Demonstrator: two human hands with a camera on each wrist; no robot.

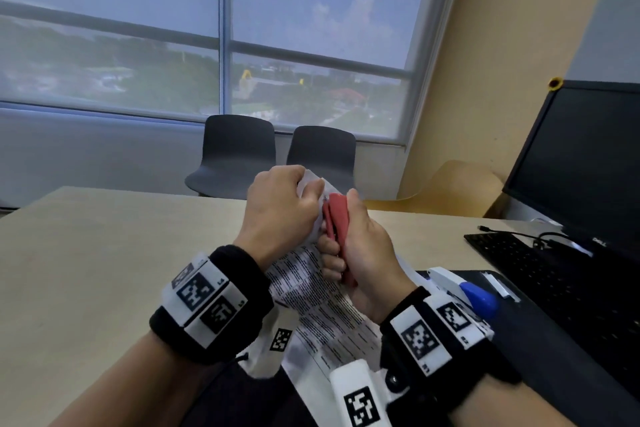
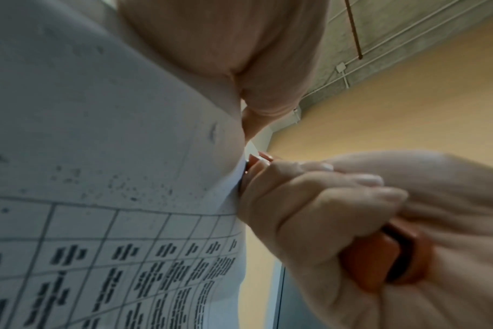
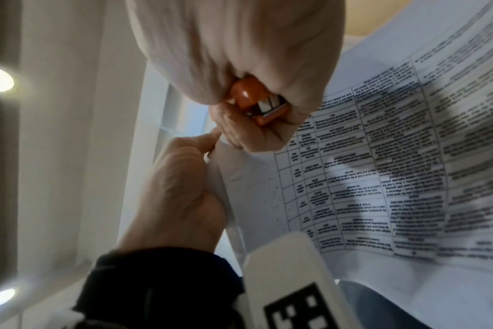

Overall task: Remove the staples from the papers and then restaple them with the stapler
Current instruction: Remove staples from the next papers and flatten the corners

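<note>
My left hand [image 1: 280, 208] holds the printed papers [image 1: 311, 302] up off the table and pinches their top corner between thumb and fingers. Right beside it, my right hand [image 1: 363, 253] grips a red staple remover [image 1: 337, 218], whose tip is at that pinched corner. In the left wrist view the papers [image 2: 99, 155] fill the left side, and the right hand [image 2: 338, 211] is curled round the red staple remover [image 2: 380, 262]. The right wrist view shows the remover's rear end [image 3: 251, 98] in my right palm and my left hand [image 3: 177, 189] clamping the sheet edge [image 3: 239, 182]. The staple itself is hidden.
A blue and white stapler [image 1: 464, 288] lies on a black mat [image 1: 554, 340] to my right, with a small white strip [image 1: 498, 284] beside it. A keyboard [image 1: 554, 274] and a dark monitor [image 1: 588, 156] stand further right. Two dark chairs [image 1: 239, 152] stand beyond the wooden table [image 1: 104, 253].
</note>
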